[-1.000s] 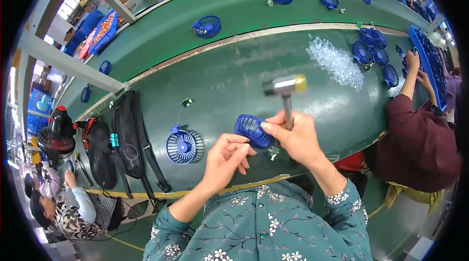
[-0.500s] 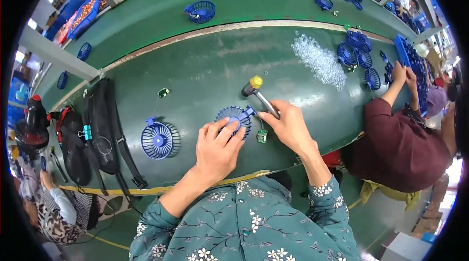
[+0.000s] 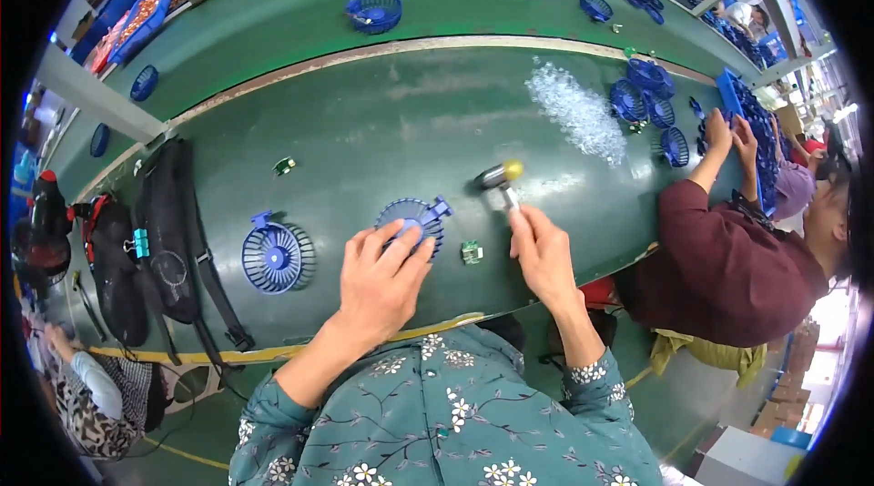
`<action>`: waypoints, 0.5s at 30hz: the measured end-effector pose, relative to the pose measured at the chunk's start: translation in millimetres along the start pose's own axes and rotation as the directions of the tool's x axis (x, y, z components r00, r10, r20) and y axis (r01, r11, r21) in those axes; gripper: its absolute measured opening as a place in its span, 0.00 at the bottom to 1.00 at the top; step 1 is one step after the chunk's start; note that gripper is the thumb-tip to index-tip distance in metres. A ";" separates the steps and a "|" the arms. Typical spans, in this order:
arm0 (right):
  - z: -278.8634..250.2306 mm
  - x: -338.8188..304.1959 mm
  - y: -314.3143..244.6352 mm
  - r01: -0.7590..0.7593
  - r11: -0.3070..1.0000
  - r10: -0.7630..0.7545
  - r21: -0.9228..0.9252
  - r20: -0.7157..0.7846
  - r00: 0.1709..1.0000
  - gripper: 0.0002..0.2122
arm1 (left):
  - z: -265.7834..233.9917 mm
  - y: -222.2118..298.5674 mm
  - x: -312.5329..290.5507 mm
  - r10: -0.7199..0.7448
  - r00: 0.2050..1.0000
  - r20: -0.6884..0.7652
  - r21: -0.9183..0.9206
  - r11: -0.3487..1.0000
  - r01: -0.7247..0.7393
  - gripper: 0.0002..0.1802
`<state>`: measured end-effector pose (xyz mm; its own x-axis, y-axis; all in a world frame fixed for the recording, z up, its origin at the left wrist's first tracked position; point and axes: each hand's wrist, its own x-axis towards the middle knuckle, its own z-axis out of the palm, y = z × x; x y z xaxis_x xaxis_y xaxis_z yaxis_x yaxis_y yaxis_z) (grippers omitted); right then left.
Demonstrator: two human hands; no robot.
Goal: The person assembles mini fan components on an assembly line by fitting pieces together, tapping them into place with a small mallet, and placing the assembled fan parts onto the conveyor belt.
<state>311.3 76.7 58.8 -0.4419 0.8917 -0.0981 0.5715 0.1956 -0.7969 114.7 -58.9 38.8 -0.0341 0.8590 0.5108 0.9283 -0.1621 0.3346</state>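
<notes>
My left hand (image 3: pixel 387 272) rests over a round blue fan housing (image 3: pixel 428 216) with slatted sides, its fingers holding the housing against the green table. A small square tab (image 3: pixel 442 207) sticks out at the housing's upper right. In my right hand (image 3: pixel 544 254) is a small mallet (image 3: pixel 498 176) with a black and yellow head, gripped by its handle. The mallet head is raised up and right of the housing, apart from it. A small green circuit board (image 3: pixel 472 252) lies between my hands. Left of my left hand sits another blue fan housing (image 3: pixel 276 257).
Another circuit board (image 3: pixel 285 165) lies farther left, near black straps (image 3: pixel 173 240). A heap of clear small parts (image 3: pixel 578 113) and several blue housings (image 3: pixel 648 90) are at the right, beside a co-worker (image 3: pixel 728 268). Beyond runs a green conveyor belt (image 3: pixel 291 40) carrying housings.
My right hand has drawn away from the housing's tab toward the right. The mallet head has swung right, its yellow face now pointing right. My left hand stays on the housing; the view shifts slightly.
</notes>
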 end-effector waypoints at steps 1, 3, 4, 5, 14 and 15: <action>-3.7 8.0 8.4 -0.058 0.997 0.059 0.056 -0.032 0.998 0.14 | -2.4 -0.8 -3.1 -0.013 1.000 0.024 -0.027 1.000 0.014 0.20; -9.7 25.2 27.2 -0.174 0.955 0.201 0.239 -0.095 0.975 0.14 | -9.2 -0.8 -5.1 -0.018 0.998 0.061 -0.031 0.999 0.020 0.21; -15.3 33.3 31.1 -0.216 0.945 0.251 0.247 -0.117 0.961 0.14 | -11.4 -1.7 -6.5 -0.018 0.997 0.072 -0.042 0.999 0.021 0.21; -24.7 40.7 39.3 -0.254 0.956 0.274 0.149 -0.130 0.953 0.16 | -14.5 -3.0 -8.0 -0.026 0.996 0.088 -0.053 0.998 0.031 0.21; -49.4 101.9 56.6 -0.133 0.986 0.160 0.102 -0.330 0.931 0.10 | -22.5 -2.8 1.5 -0.069 0.998 -0.008 -0.174 0.983 0.066 0.16; -46.2 108.1 52.8 -0.151 0.984 0.173 0.091 -0.323 0.931 0.09 | -22.6 -2.2 2.7 -0.080 0.997 -0.020 -0.172 0.982 0.075 0.16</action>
<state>325.7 202.2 33.7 -0.0895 0.9953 -0.0365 0.5662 0.0207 -0.8240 104.1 -67.2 57.3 -0.1153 0.8592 0.4985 0.8457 -0.1784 0.5030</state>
